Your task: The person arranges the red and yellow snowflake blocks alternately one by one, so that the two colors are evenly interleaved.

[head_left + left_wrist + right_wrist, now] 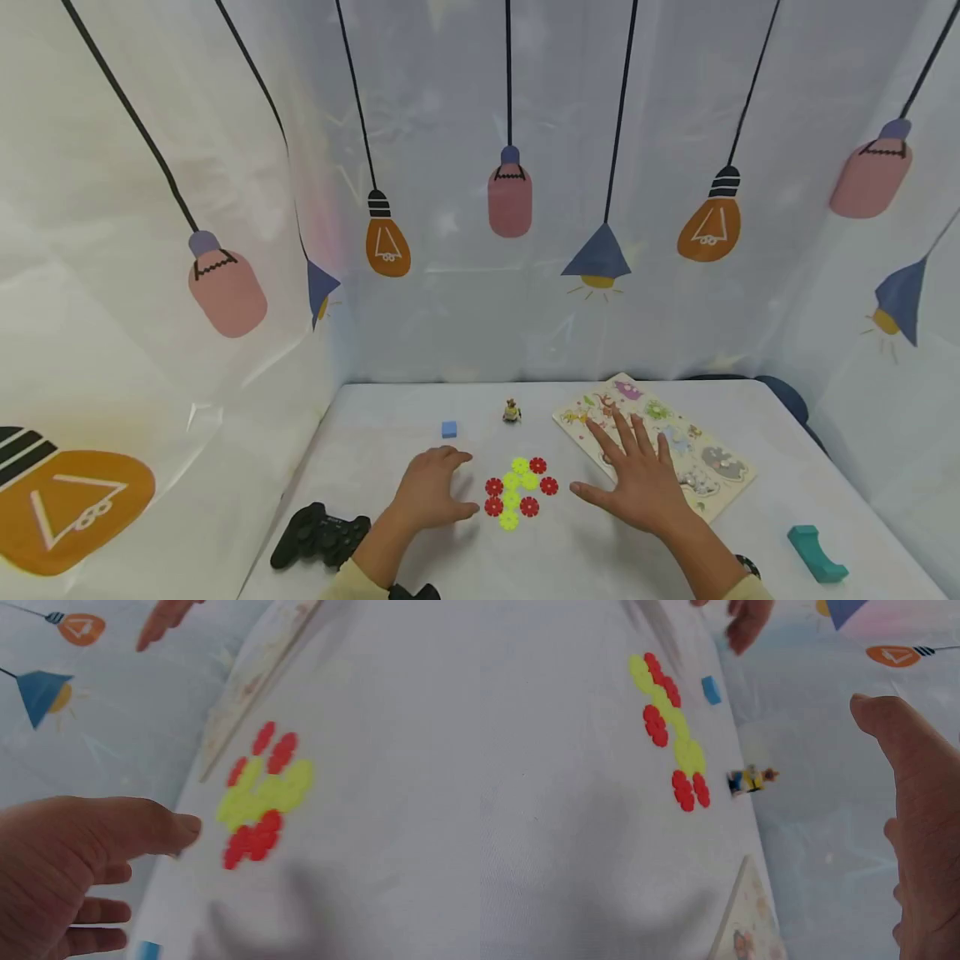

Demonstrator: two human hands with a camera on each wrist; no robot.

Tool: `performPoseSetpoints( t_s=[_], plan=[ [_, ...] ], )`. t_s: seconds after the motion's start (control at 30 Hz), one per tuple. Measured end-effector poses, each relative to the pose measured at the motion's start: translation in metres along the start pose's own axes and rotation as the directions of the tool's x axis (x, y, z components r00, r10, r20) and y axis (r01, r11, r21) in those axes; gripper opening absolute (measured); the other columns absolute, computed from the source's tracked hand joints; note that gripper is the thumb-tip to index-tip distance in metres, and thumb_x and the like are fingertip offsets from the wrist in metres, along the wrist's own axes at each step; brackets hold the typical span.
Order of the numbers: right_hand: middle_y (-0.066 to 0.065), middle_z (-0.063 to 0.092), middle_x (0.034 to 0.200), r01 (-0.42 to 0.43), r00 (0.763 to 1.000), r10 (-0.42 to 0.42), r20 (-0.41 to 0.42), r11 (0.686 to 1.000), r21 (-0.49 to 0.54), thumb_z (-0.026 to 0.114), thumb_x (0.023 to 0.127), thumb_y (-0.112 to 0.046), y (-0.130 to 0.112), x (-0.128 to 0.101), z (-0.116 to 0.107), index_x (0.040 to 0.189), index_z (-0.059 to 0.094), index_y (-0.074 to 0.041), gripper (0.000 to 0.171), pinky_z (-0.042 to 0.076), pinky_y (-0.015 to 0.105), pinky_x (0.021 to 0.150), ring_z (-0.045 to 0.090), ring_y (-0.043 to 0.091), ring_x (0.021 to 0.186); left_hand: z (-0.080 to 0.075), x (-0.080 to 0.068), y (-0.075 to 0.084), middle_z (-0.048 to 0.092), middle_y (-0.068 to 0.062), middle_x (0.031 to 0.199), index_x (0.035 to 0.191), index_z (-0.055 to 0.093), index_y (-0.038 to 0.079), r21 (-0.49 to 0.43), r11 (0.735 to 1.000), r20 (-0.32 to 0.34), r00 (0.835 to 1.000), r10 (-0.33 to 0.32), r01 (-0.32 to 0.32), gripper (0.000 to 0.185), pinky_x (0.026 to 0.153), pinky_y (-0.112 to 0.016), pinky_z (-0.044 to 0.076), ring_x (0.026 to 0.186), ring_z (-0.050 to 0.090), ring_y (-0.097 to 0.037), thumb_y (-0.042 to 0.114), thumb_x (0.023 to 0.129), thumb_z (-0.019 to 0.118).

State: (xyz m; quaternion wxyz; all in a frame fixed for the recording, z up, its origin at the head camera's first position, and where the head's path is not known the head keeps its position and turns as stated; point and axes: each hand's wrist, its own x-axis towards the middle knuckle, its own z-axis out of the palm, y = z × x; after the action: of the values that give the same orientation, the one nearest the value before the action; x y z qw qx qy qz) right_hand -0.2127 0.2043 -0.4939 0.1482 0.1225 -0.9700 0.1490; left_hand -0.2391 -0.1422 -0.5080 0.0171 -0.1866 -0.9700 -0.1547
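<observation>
Several small red discs [529, 507] and yellow-green discs [511, 500] with notched, flower-like edges lie flat and close together on the white table. My left hand [429, 492] hovers to the left of them, thumb apart from the loosely bent fingers, holding nothing. To their right, my right hand [641, 483] is raised with its fingers spread and holds nothing. It overlaps the near-left part of a wooden picture puzzle board [720, 500] in the head view. In the left wrist view, the left thumb [161, 827] points toward the discs.
A blue block [448, 429] and a small figurine [512, 411] stand farther back. A black game controller [318, 536] lies at the left edge, partly behind my left forearm. On the right is a teal arch-shaped block [817, 553]. A patterned curtain [450, 333] borders the table.
</observation>
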Motion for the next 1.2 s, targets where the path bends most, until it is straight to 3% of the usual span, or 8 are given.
performPoseSetpoints(
  t_s=[0.1,0.2,0.33,0.53,0.8,1.2],
  plan=[
    [0.01,0.013,0.163,0.019,1.0,-0.019,-0.007,1.0,0.007,0.056,0.075,-0.082,0.002,0.0,0.002,0.153,0.036,-0.024,0.099,0.006,0.073,0.108,0.006,0.041,0.147,0.015,0.001,0.0,0.06,-0.005,0.131,0.134,0.059,0.018,-0.082,0.997,0.064,0.998,-0.008,0.013,0.077,0.101,-0.056,0.041,0.123,0.053,-0.03,0.055,0.071,0.081],
    [0.008,0.011,0.164,0.023,1.0,-0.023,0.003,1.0,0.006,0.055,0.075,-0.083,0.004,0.0,0.004,0.154,0.034,-0.026,0.1,0.006,0.072,0.108,0.003,0.039,0.148,0.027,0.002,-0.001,0.059,-0.004,0.134,0.136,0.056,0.018,-0.11,0.994,0.088,0.996,-0.019,0.028,0.08,0.102,-0.055,0.041,0.125,0.051,-0.029,0.056,0.07,0.081],
    [0.007,0.01,0.164,0.02,1.0,-0.02,0.023,1.0,-0.005,0.051,0.075,-0.086,0.003,0.004,0.005,0.155,0.03,-0.03,0.1,0.006,0.071,0.109,0.002,0.039,0.148,0.036,0.005,-0.005,0.059,-0.004,0.133,0.133,0.059,0.018,-0.107,0.994,0.059,0.998,-0.019,0.025,0.075,0.103,-0.055,0.04,0.126,0.05,-0.029,0.054,0.071,0.081],
    [0.012,0.014,0.163,0.013,0.999,-0.013,0.052,1.0,-0.014,0.052,0.074,-0.085,0.0,0.001,0.009,0.155,0.032,-0.032,0.098,0.008,0.071,0.109,0.01,0.044,0.146,0.052,0.001,-0.009,0.063,0.0,0.122,0.116,0.071,0.021,-0.103,0.995,0.016,1.0,-0.014,0.016,0.055,0.101,-0.054,0.041,0.121,0.052,-0.026,0.051,0.072,0.082],
    [0.006,0.008,0.165,0.029,0.999,-0.028,0.019,1.0,-0.006,0.051,0.075,-0.085,0.003,-0.001,0.008,0.156,0.028,-0.032,0.099,0.007,0.07,0.109,0.006,0.042,0.147,0.07,0.001,-0.007,0.06,0.005,0.118,0.108,0.073,0.024,-0.141,0.989,-0.064,0.998,0.028,-0.037,0.045,0.101,-0.052,0.04,0.118,0.05,-0.022,0.054,0.075,0.08],
    [0.011,0.013,0.163,0.015,1.0,-0.015,0.018,1.0,0.0,0.052,0.076,-0.084,0.006,-0.004,0.005,0.156,0.027,-0.032,0.098,0.005,0.069,0.11,0.005,0.04,0.148,0.077,0.007,-0.001,0.062,0.01,0.111,0.097,0.076,0.024,-0.175,0.985,-0.118,0.993,-0.013,-0.008,0.034,0.102,-0.051,0.038,0.113,0.053,-0.018,0.05,0.076,0.081]
  ],
)
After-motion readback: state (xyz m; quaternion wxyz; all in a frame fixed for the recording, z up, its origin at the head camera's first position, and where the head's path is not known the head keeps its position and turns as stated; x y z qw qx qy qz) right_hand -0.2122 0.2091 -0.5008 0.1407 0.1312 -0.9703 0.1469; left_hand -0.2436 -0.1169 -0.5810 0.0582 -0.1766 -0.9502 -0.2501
